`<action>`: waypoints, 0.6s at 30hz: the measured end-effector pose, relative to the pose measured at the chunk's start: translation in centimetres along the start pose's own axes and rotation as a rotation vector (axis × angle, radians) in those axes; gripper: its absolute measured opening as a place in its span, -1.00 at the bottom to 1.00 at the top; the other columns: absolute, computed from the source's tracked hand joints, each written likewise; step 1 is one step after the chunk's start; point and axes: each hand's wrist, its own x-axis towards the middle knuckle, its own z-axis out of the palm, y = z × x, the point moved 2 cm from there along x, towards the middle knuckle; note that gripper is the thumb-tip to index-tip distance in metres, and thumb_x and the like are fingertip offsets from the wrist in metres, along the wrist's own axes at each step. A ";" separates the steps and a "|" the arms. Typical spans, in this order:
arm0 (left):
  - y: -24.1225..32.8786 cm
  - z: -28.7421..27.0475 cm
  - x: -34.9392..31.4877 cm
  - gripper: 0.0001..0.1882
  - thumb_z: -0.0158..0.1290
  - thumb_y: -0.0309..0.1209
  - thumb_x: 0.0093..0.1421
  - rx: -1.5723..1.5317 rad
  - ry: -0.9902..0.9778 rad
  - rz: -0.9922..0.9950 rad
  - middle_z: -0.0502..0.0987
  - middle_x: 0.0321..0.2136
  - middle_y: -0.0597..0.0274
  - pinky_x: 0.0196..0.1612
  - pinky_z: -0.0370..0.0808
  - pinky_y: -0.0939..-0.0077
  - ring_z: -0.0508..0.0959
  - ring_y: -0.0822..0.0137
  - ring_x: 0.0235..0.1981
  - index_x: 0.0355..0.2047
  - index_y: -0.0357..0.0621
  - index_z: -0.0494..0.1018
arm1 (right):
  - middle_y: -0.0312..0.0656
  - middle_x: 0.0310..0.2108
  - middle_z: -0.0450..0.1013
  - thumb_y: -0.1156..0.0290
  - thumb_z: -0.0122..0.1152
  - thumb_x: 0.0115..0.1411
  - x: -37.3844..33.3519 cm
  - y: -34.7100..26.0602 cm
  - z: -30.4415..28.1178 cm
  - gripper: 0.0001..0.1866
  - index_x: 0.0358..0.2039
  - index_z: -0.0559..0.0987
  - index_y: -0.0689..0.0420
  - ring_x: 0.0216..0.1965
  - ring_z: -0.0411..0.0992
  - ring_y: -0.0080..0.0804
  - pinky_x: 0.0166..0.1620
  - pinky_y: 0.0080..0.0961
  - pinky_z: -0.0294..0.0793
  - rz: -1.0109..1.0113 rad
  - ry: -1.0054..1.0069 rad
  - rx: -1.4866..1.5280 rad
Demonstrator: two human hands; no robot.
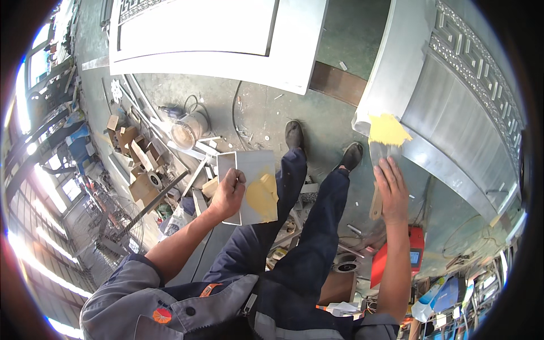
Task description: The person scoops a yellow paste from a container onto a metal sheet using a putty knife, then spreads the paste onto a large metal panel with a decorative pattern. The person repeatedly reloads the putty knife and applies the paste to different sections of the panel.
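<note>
My left hand [229, 195] is closed on the edge of a flat, light grey metal plate [253, 164], held in front of my body. A smeared heap of yellow putty [262, 197] lies on its face. In my right hand [392, 190] is a putty knife with a wooden handle [375, 204], the fingers stretched along its blade [385, 151]. The blade is at the corner of a bare silver metal panel [419, 90], just below a patch of yellow putty [389, 129]. I cannot tell whether the blade touches the panel.
A white panel [215, 28] with a patterned border lies ahead. On the left are a bucket [190, 129], cardboard boxes [127, 139] and metal strips. A red machine [416, 249] with a small screen stands by my right forearm. A dark cable [234, 107] crosses the floor.
</note>
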 end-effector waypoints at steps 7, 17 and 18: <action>1.3 -0.1 -0.1 -0.92 -0.10 -0.53 0.29 0.027 0.001 0.037 0.32 -0.57 0.22 -0.42 0.34 0.40 0.34 0.39 -0.54 -0.22 -0.19 0.34 | -0.07 0.22 0.42 0.49 0.24 0.21 -2.4 -1.4 -1.7 -0.56 0.12 0.49 0.19 0.27 0.36 0.00 0.26 -0.08 0.40 0.209 0.129 -0.056; 1.8 -0.8 -0.2 -0.91 -0.10 -0.55 0.26 -0.001 0.000 0.018 0.32 -0.57 0.23 -0.41 0.34 0.41 0.34 0.40 -0.54 -0.22 -0.19 0.34 | 0.08 0.22 0.37 0.56 0.24 0.20 3.4 -4.3 2.3 -0.47 0.20 0.40 0.29 0.26 0.34 0.11 0.27 -0.08 0.42 0.501 0.342 -0.166; 1.3 -0.9 -0.2 -0.90 -0.09 -0.56 0.26 -0.001 -0.004 0.012 0.32 -0.56 0.24 -0.41 0.34 0.42 0.33 0.40 -0.54 -0.22 -0.19 0.34 | 0.10 0.24 0.35 0.54 0.24 0.21 3.7 -4.5 2.9 -0.47 0.20 0.40 0.29 0.27 0.32 0.15 0.26 -0.05 0.42 0.505 0.360 -0.169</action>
